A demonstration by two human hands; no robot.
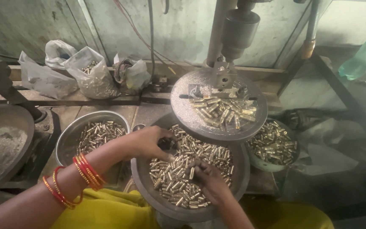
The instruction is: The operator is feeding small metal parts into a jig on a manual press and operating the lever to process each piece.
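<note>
We lean over a wide, dark pan (145,186) heaped with small brass tubes (178,178), both hands deep in the pile. Our left hand (149,142), red and gold bangles (87,171) on the wrist, rests at the pan's far left edge, its grip curled around something dark we cannot make out. Our right hand (206,178) lies palm down in the middle of the heap, grip closed loosely on a few tubes. Just above the pan, and overlapping its rim, stands the round grey plate (183,106) of a press (238,29), with more tubes scattered on it below the dark ram. A steel bowl (66,144) of the same pieces sits to the left, a green-rimmed bowl (259,163) to the right, and plastic bags (87,70) line the ledge behind. In our judgement the risk lies in the crowding: the pan hangs partly off its support, so a heavy push could tip it, and tubes could roll off the plate's edge. Fingers near the ram could be caught.
</note>
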